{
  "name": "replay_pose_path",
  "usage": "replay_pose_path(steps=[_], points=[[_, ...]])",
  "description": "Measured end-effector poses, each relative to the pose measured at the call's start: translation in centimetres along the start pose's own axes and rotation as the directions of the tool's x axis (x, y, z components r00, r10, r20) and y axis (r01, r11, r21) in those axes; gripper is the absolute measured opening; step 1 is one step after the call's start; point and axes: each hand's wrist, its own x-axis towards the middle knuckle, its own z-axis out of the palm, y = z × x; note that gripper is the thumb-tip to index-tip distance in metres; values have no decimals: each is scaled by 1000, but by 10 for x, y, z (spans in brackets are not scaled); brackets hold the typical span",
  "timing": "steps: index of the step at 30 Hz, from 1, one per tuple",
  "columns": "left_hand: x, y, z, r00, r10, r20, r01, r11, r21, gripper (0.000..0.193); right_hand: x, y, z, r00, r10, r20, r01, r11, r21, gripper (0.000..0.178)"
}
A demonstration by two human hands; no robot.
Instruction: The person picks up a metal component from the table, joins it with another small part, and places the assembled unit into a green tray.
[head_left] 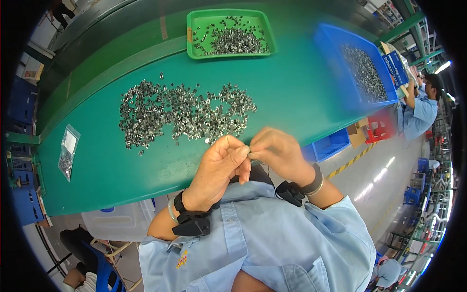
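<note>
My left hand (221, 163) and my right hand (279, 150) meet at the near edge of the green table (287, 92). Thumbs and fingertips of both are pinched together on one tiny part, mostly hidden between them; its kind cannot be made out. Just beyond my left hand spreads a loose pile of small shiny metal pieces (187, 114), silver and dark. Farther back stands a green tray (191, 34), partly filled with similar small metal pieces (236, 40).
A blue bin (335, 53) of small metal pieces stands at the right. A clear zip bag (69, 152) lies at the left. Below the table's right edge is another blue bin (331, 146). A co-worker in a blue shirt (419, 114) is at far right.
</note>
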Motion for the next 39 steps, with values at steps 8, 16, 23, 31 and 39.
replay_pose_path(steps=[8,16,23,31,39], points=[[6,-1,-8,997,69,26,-62,979,-195,17,58,-5,-30,997,76,34,-70,986,-152,6],[5,-4,-16,992,71,107,-44,971,-234,17,146,25,-75,993,47,-109,-76,958,-278,13],[6,-4,-18,985,30,167,7,976,-218,15,65,30,-60,955,235,181,-96,822,-562,11],[5,-6,-16,988,55,146,-25,980,-199,15,43,30,-58,978,165,127,-57,796,-603,10],[15,-4,6,993,107,-48,-106,994,11,19,28,0,-33,998,-19,-54,-4,915,-404,17]])
